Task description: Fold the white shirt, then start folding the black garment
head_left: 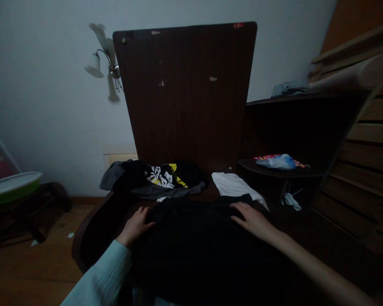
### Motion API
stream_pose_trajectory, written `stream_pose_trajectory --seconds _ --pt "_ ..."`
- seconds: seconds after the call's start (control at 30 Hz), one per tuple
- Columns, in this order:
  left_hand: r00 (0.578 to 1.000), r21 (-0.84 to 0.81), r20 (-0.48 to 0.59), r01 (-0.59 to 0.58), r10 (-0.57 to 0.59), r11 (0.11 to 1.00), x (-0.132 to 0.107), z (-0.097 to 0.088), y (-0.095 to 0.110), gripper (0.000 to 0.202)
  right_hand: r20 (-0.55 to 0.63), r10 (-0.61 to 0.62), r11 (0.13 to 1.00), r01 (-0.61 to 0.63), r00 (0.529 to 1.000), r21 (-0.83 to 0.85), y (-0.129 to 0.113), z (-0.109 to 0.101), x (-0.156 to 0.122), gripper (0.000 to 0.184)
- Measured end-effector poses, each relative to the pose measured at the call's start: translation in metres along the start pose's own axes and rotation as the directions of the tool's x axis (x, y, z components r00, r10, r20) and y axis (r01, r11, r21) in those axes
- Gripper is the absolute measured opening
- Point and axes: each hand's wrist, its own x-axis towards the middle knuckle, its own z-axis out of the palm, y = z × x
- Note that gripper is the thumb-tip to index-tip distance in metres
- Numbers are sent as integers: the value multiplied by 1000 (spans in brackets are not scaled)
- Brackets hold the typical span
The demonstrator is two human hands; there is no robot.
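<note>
A black garment (194,238), perhaps a shirt, lies spread over a dark wooden surface in front of me. My left hand (136,226) rests at its upper left edge, fingers and thumb apart. On the upper right part of the cloth lies my right hand (252,219), its fingers stretched out and the thumb spread. Behind the garment is a heap of dark clothes (124,182) with a white and yellow print. A folded white cloth (234,185) sits to the right of that heap. The garment's lower part fades into shadow.
An upright dark wooden panel (188,93) stands at the back. Corner shelves (284,172) on the right hold a plastic bag (279,162). A wall lamp (95,66) hangs at upper left. Far left, a green basin with a white rim (15,189) rests on a low stand.
</note>
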Motion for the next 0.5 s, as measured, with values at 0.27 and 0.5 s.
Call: stream_pose_trajectory --seconds 0.27,0.5 --pt "998 358 62 -39 18 933 18 -13 28 33 71 1 970 16 998 -244 11 14 51 36" --pt "992 339 73 -119 100 933 53 -3 66 38 216 324 847 -180 921 -501 24 -5 81 30"
